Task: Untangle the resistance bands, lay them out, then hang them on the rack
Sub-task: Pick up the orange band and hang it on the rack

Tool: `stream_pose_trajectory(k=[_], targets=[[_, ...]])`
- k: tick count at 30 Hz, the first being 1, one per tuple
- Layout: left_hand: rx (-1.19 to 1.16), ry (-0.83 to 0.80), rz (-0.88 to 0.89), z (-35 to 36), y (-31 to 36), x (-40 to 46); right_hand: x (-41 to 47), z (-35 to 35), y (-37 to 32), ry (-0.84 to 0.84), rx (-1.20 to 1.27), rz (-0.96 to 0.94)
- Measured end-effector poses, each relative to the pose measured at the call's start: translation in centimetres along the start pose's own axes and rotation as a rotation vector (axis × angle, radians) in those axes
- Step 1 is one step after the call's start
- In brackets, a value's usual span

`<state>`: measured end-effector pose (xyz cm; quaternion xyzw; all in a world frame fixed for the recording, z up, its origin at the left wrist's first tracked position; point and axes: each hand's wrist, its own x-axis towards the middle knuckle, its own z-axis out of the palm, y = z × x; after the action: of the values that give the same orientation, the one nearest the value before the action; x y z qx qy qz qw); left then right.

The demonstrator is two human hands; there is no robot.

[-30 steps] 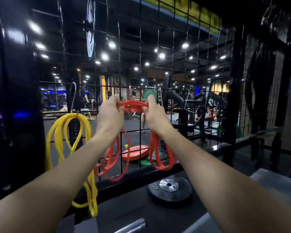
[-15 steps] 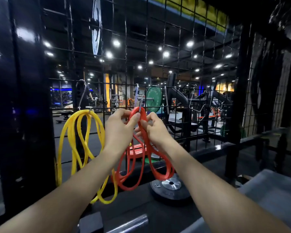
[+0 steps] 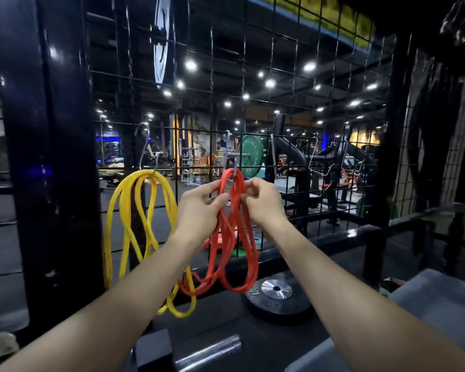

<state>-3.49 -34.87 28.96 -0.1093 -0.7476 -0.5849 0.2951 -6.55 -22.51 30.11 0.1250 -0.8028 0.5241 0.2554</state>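
Between both hands, red band [image 3: 235,226] pinched, looped on hook [image 3: 227,149]

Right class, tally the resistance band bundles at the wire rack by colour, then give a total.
Yellow band bundle, hanging on a hook: 1
Red band bundle, pinched by the left hand and the right hand: 1
Total: 2

Red band [image 3: 236,237] and yellow band [image 3: 134,210]: smooth, matt rubbery look. Wire grid rack [image 3: 253,103]: thin black metal, slight gloss. Weight plate [image 3: 277,302]: matt black rim, shiny metal hub. Hook [image 3: 227,146]: bare metal.
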Motion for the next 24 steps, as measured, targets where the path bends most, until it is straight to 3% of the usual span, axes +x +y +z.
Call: stream_pose_trajectory(k=[6, 14, 17, 24], targets=[[-0.072, -0.056, -0.09, -0.1, -0.2, -0.1, -0.4, -0.2, 0.1, -0.03, -0.006, -0.011], [-0.571, -0.119, -0.265, 1.7, 1.2, -1.0, -0.5, -1.3, 0.7, 0.008, 0.029, -0.006], [-0.455, -0.094, -0.184, 1.2, 0.5, -0.8, -0.9, -1.2, 0.6, -0.06, 0.025, -0.013], [0.073, 0.018, 0.062, -0.4, -0.5, -0.6, -1.3, -0.5, 0.6, -0.108, 0.027, 0.002]])
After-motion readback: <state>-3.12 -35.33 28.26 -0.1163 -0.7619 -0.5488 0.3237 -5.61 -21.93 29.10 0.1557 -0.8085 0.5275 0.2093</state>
